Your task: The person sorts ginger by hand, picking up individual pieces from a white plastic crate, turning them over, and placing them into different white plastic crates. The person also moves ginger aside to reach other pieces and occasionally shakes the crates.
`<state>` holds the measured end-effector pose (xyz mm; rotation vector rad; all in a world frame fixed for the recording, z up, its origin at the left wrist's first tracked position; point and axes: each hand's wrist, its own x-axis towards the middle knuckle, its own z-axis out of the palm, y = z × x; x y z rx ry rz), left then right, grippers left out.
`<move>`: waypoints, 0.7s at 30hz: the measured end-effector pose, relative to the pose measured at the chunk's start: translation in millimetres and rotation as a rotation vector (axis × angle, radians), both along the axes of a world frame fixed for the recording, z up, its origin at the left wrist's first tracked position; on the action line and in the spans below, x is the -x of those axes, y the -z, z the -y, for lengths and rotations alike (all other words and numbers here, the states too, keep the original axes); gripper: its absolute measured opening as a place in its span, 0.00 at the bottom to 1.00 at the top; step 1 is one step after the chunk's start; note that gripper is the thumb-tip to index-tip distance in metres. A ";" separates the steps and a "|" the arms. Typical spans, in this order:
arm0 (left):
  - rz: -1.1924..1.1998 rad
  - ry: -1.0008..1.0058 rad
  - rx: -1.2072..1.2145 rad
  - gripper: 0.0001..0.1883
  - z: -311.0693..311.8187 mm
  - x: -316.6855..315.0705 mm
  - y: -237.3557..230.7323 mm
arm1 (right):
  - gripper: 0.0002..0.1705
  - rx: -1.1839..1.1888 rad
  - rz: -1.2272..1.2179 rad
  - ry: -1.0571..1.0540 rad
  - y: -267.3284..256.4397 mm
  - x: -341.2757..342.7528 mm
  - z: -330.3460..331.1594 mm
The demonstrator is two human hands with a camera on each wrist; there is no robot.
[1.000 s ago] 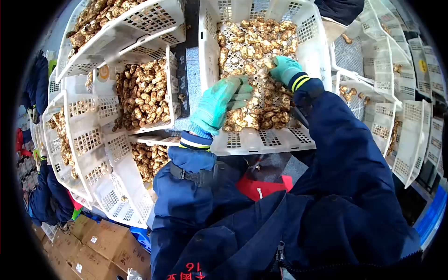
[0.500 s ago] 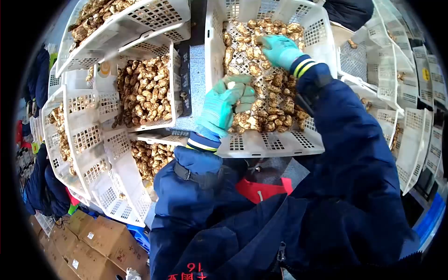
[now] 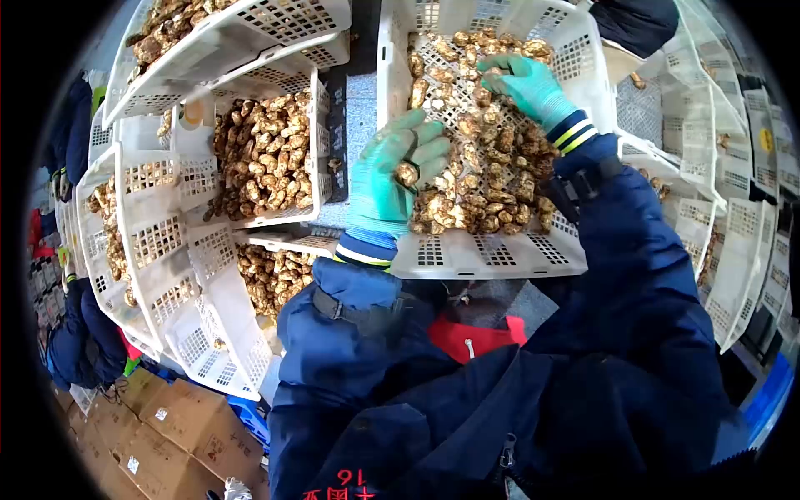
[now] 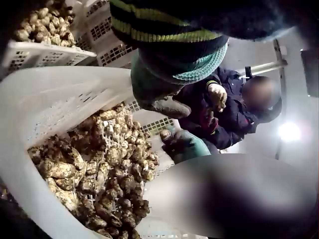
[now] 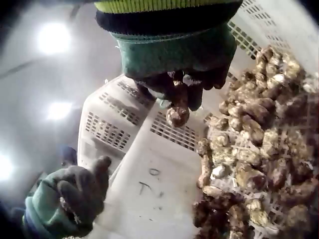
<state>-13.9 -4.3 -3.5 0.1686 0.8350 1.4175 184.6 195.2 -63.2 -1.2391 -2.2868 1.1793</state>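
I see the right hand (image 3: pixel 535 88) pinching one mushroom (image 5: pixel 178 114) over the white basket (image 3: pixel 458 268), its fingers drawn in; the left hand (image 3: pixel 390 171), half open, curls loosely around a second mushroom (image 3: pixel 407 173) beside the basket's left wall.

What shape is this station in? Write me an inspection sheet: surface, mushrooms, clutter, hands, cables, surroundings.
Surface: white perforated crate; its base shows in gaps between the contents.
Job's things: brown-and-cream mushrooms lie loose in the crate, piled thickest on the side near the wearer.
Clutter: another mushroom-filled crate on the left; cardboard boxes at lower left.
Hands: both gloved in green; left hand holds one mushroom; right hand pinches a second mushroom.
Cables: nothing seen.
Surroundings: a person in a dark jacket opposite; a bright lamp; more white crates on the right.
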 end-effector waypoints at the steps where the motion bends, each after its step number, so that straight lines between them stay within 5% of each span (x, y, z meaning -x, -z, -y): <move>1: 0.103 -0.020 -0.086 0.24 0.1 -1.6 -0.7 | 0.22 -0.126 0.035 -0.125 -37.6 7.3 7.0; 3: 0.053 0.003 -0.051 0.28 0.8 -4.8 -19.9 | 0.20 0.091 -0.143 -0.485 -96.9 23.4 23.0; 6: 0.246 0.060 -0.196 0.30 2.5 -1.9 -27.7 | 0.21 -0.534 -0.156 -0.673 -86.1 38.3 1.3; 8: 0.341 0.031 -0.254 0.30 1.5 0.1 -28.4 | 0.20 -0.105 0.386 -0.067 -103.8 52.6 8.3; 9: 0.359 0.005 -0.263 0.29 1.2 1.8 -30.5 | 0.20 -0.107 0.530 0.008 -88.9 56.6 -1.0; 11: 0.337 -0.025 -0.285 0.28 0.6 8.6 -27.1 | 0.22 -0.385 0.675 -0.150 -35.2 63.4 -7.7; 14: 0.186 -0.113 -0.169 0.26 -4.4 8.6 -37.2 | 0.28 -0.475 0.763 -0.240 36.8 81.5 -0.7; 19: -0.112 -0.016 0.063 0.18 -1.7 12.1 -19.9 | 0.28 -0.451 0.777 -0.120 58.4 96.6 24.7; 21: -0.129 0.011 0.092 0.21 -1.3 10.8 -11.3 | 0.20 -0.497 0.631 -0.080 56.3 87.2 30.9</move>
